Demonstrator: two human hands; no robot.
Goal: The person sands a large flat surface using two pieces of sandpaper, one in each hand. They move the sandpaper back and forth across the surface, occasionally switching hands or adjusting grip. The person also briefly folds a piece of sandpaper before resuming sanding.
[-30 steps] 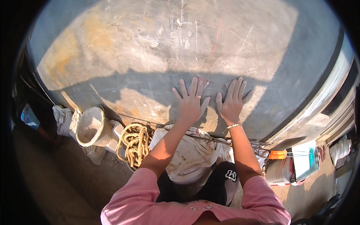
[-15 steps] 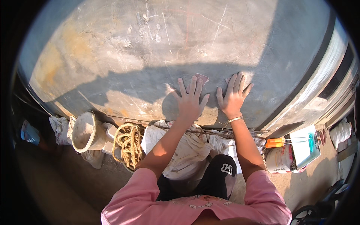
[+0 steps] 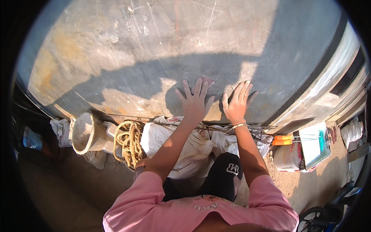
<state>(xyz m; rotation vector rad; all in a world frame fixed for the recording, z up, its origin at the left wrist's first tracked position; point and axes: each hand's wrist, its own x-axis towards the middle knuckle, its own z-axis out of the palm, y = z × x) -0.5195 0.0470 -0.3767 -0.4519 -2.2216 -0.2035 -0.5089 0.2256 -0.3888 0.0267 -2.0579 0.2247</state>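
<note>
Reddish-brown sheet [image 3: 208, 81]: flat on the grey wall [image 3: 216, 42], partly covered by the fingers of the left hand; one corner pokes out on their far right side.
Left hand [image 3: 195, 103]: wide, fingers fanned and laid out straight over the sheet, back of the hand toward me.
Right hand [image 3: 235, 107]: also wide and flat to the wall, just right of the other, thumb apart; a small edge of something shows by its fingertips, but too little to tell what.
Bracelet [image 3: 239, 125]: light beads around the right wrist.
Wall surface: scratched and pale-streaked on the far side, yellowish patches on the left; a broad shadow falls across both hands.
White cloth [image 3: 193, 152]: bunched at the foot of the wall, between the forearms and in front of the person's knees.
Rope [image 3: 131, 145]: yellowish, heaped in loops left of the cloth.
Bucket [image 3: 100, 137]: tipped on a slant, left of the rope, its mouth dusty inside.
Tub [image 3: 286, 156]: whitish, on the floor [image 3: 255, 185] to the right.
Orange-handled tool [image 3: 283, 140]: above the tub, pointing right toward a pale tray [image 3: 311, 150].
Wheel [image 3: 313, 219]: dark, at the near right.
</note>
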